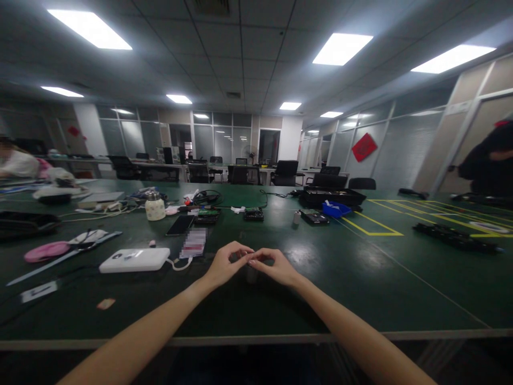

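Above the green table [352, 289], my left hand [229, 263] and my right hand [277, 266] meet at the fingertips. Both are closed in a pinch, thumbs and forefingers pressed together. Whatever lies between the fingertips is too small or too hidden to name. Just beneath them a dim greyish shape [251, 276] shows; whether it is an object or a reflection I cannot tell. Nearest to my left hand lie a pale printed packet [194, 243] and a dark phone [180, 225]. Farther off, beyond my right hand, stands a small grey cylinder [296, 217].
A white power bank [135, 260] with a short cable lies left, near a pink band [47, 252] and a patterned bottle [155, 207]. Circuit boards [207, 216], a hard drive [315, 217] and a blue tray [336, 209] sit farther back. A person [491, 155] is at right.
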Action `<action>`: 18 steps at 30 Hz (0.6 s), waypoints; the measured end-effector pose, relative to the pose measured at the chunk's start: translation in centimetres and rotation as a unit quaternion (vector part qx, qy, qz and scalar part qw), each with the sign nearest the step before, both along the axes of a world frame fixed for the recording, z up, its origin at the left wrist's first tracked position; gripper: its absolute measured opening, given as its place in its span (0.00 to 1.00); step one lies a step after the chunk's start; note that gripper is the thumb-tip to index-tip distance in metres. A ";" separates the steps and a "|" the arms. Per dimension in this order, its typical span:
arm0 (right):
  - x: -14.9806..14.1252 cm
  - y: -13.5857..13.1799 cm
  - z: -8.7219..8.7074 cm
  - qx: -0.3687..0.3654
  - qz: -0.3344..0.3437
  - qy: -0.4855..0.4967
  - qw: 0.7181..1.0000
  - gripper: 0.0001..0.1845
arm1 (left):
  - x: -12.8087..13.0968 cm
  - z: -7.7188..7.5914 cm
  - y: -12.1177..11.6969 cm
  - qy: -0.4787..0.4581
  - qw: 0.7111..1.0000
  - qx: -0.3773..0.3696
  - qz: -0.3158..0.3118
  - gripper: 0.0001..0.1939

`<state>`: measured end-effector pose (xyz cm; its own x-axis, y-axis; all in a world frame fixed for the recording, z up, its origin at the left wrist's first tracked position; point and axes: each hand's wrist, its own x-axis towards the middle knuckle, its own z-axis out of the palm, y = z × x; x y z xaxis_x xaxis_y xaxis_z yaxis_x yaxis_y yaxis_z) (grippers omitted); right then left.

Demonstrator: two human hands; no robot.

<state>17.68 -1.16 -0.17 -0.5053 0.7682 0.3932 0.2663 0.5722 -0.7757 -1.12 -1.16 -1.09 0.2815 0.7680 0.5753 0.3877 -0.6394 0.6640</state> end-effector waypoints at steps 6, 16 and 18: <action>0.0 0.1 -0.4 -0.064 0.011 0.034 0.997 0.22 | -0.3 0.3 0.0 0.021 0.999 0.017 -0.035 0.12; -0.1 0.6 -1.7 -0.084 -0.001 0.041 0.996 0.22 | -0.2 0.4 0.9 0.045 0.998 0.031 0.036 0.14; -0.1 0.6 -1.6 -0.084 -0.004 0.039 0.996 0.22 | -0.6 0.0 2.2 0.036 0.994 0.044 0.089 0.15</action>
